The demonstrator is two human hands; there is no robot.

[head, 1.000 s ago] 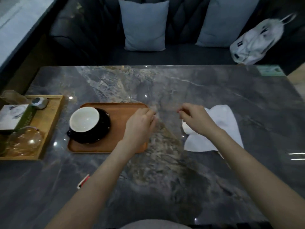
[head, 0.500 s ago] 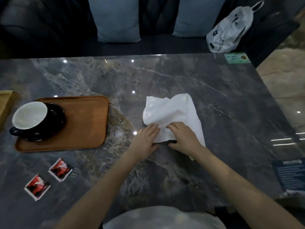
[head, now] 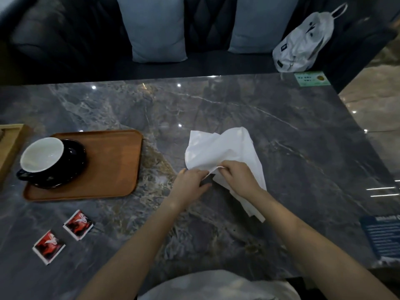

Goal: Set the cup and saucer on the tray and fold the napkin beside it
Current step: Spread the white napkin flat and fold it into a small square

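A dark cup with a white inside (head: 42, 154) sits on a black saucer (head: 72, 161) at the left end of the brown wooden tray (head: 112, 165). A crumpled white napkin (head: 218, 148) lies on the marble table to the right of the tray. My left hand (head: 190, 182) pinches the napkin's near edge. My right hand (head: 238, 177) grips the same edge just beside it and lifts it slightly. Part of the napkin runs under my right wrist.
Two red sachets (head: 79, 224) (head: 49, 246) lie in front of the tray. A light wooden tray (head: 8, 144) pokes in at the far left. A white bag (head: 303, 44) and two cushions (head: 153, 29) sit on the bench behind. A blue card (head: 381, 234) lies at the right edge.
Both hands went from pressing flat on the napkin's near edge to pinching it and lifting it a little. The view shifted slightly.
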